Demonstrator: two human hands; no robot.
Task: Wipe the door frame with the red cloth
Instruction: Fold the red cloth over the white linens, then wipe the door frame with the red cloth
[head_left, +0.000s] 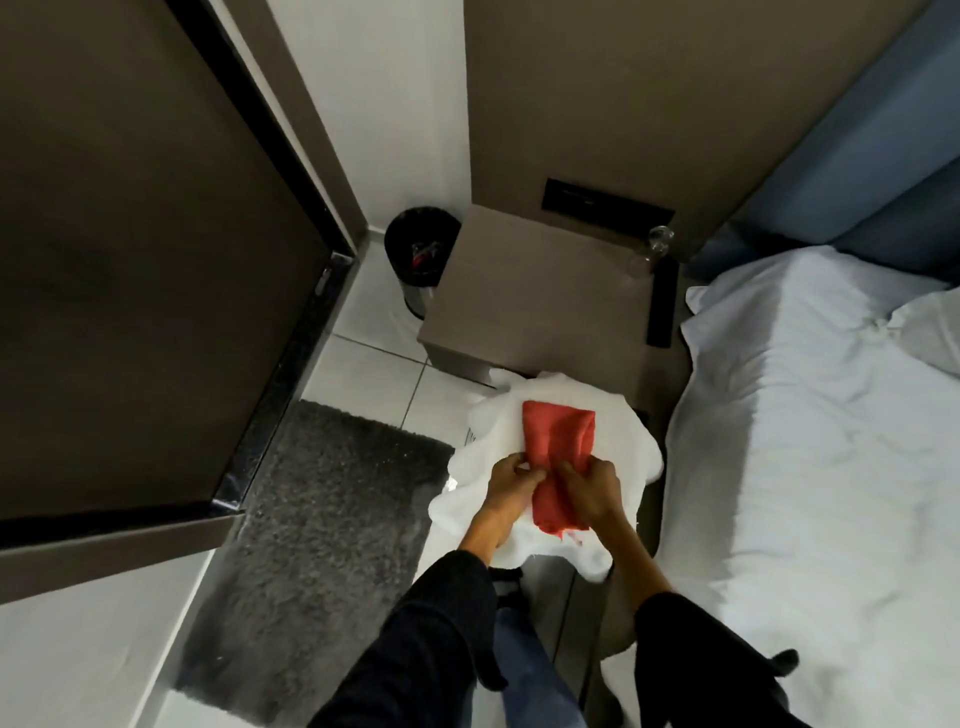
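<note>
Left hand (511, 480) and right hand (589, 488) both pinch the red cloth (558, 457), fingers closed on its near end, over white towel pile (478, 499). Grey mat (322, 519) left; nightstand (540, 306), bin (421, 249) beyond. Door frame (270, 384) far left.

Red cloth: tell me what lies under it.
The red cloth lies on a white towel, gripped by the left hand and right hand. Whatever supports the towel is covered.
</note>
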